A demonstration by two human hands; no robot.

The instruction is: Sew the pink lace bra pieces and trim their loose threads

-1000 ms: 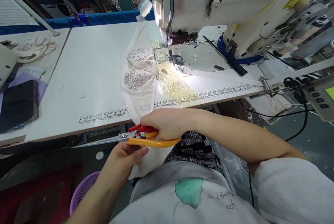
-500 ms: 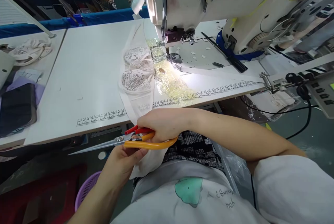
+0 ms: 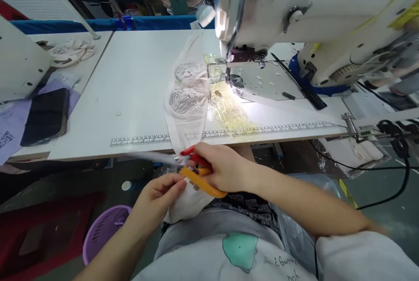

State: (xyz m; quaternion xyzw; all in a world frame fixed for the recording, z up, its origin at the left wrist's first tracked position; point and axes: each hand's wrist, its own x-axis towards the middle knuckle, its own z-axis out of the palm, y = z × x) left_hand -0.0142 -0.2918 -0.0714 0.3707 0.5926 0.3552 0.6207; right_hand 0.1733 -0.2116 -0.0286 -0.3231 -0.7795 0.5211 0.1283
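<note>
A white lace bra (image 3: 187, 100) lies on the table beside the sewing machine, its band running over the front edge. White cloth (image 3: 188, 206) hangs below, between my hands; whether it is one piece with the bra is hidden. My right hand (image 3: 225, 167) is closed on scissors (image 3: 200, 181) with orange and red handles, the blades pointing left and blurred. Just left of the handles, my left hand (image 3: 160, 193) has thumb and forefinger pinched together at the edge of the white cloth.
The sewing machine (image 3: 262, 15) stands at the right with its lamp lit. Black tweezers (image 3: 306, 91) lie on its bed, crinkled yellowish film (image 3: 229, 108) beside the needle. A phone (image 3: 46, 117) rests at left. A purple basket (image 3: 104, 231) and red stool (image 3: 42, 233) are below.
The scissors have swung in my right hand, with the blades now higher, near the table edge. My left hand stays by the cloth. The whole view has shifted left.
</note>
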